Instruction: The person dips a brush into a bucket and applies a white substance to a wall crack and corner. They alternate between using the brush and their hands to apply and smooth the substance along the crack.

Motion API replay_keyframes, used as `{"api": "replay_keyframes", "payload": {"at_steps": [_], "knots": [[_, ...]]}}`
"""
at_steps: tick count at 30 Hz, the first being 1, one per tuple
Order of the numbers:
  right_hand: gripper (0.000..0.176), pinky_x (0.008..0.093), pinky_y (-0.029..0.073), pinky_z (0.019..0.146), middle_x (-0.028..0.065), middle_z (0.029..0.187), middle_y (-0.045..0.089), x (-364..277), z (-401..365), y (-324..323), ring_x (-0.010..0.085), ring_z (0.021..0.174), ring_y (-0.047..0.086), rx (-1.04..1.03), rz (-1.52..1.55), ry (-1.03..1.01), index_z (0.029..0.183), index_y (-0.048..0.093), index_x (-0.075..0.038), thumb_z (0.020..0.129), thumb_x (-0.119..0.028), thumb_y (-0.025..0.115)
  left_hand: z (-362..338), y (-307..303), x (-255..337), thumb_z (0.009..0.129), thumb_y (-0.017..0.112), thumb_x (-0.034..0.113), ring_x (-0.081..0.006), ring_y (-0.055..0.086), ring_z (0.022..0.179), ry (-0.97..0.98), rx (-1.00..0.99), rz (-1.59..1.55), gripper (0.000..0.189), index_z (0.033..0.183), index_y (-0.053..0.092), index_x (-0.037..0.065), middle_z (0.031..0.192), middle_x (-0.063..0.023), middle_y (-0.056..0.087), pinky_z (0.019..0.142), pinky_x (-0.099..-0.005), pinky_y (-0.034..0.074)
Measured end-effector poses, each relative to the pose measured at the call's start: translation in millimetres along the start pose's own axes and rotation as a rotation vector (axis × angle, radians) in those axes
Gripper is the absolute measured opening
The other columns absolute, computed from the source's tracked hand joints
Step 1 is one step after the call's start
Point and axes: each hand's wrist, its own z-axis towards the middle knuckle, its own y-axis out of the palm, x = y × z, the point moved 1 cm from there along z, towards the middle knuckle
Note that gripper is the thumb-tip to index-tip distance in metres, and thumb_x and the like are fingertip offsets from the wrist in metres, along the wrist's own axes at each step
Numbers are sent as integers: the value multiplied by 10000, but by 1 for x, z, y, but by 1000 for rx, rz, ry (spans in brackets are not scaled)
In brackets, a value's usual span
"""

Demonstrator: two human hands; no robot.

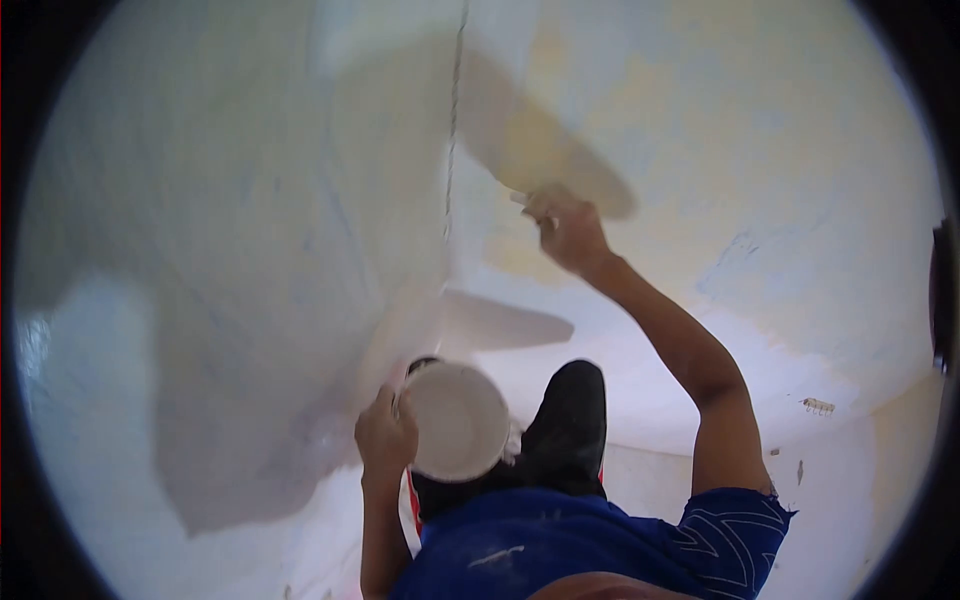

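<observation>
My left hand grips the rim of a round whitish bucket, thumb at its edge, low in front of my body. Pale matter coats the inside of the bucket. My right arm reaches up and forward to the patchy wall. There my right hand is closed around a small pale tool, whose short light end sticks out to the left; its kind cannot be made out. Left of that hand, a dark, uneven line runs down the corner where two wall faces meet.
My shadow covers much of the left wall face. Below are my dark-clad legs. A small brownish comb-like mark shows at the lower right, and a dark object stands at the right edge.
</observation>
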Motion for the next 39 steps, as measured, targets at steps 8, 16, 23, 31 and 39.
{"api": "replay_keyframes", "payload": {"at_steps": [8, 16, 23, 31, 39], "knots": [[163, 361, 558, 911, 153, 1046, 743, -92, -29, -15, 226, 1042, 725, -130, 779, 712, 1057, 588, 42, 967, -38, 697, 6, -6, 4, 1022, 569, 327, -517, 623, 762, -68, -54, -16, 333, 882, 553, 25, 756, -269, 633, 685, -599, 467], [126, 326, 595, 879, 106, 982, 754, -154, -89, 10, 190, 939, 743, -480, 812, 589, 1031, 612, 22, 931, 23, 689, 4, -9, 6, 1038, 554, 329, -502, 596, 735, -70, -66, -38, 350, 868, 528, 24, 725, -268, 587, 643, -546, 438], [88, 382, 556, 829, 137, 897, 715, -162, -132, 76, 262, 920, 742, -831, 599, 440, 925, 620, 9, 881, 29, 694, 5, -10, 9, 1034, 560, 351, -501, 583, 683, -52, -71, -22, 375, 857, 526, 23, 679, -269, 563, 629, -542, 430], [133, 441, 502, 818, 152, 864, 680, -166, -142, 105, 381, 930, 677, -946, 723, 430, 948, 547, -19, 881, 43, 644, 7, -9, 9, 1043, 553, 347, -498, 566, 656, -64, -98, -20, 383, 853, 517, 17, 668, -269, 550, 621, -535, 424], [425, 494, 541, 910, 180, 1072, 727, -171, -152, 138, 384, 1071, 684, -906, 649, 269, 1298, 589, -104, 888, -18, 655, 8, -9, 12, 1044, 552, 320, -455, 533, 636, -107, -113, -19, 386, 833, 507, 0, 687, -261, 549, 618, -495, 426]]}}
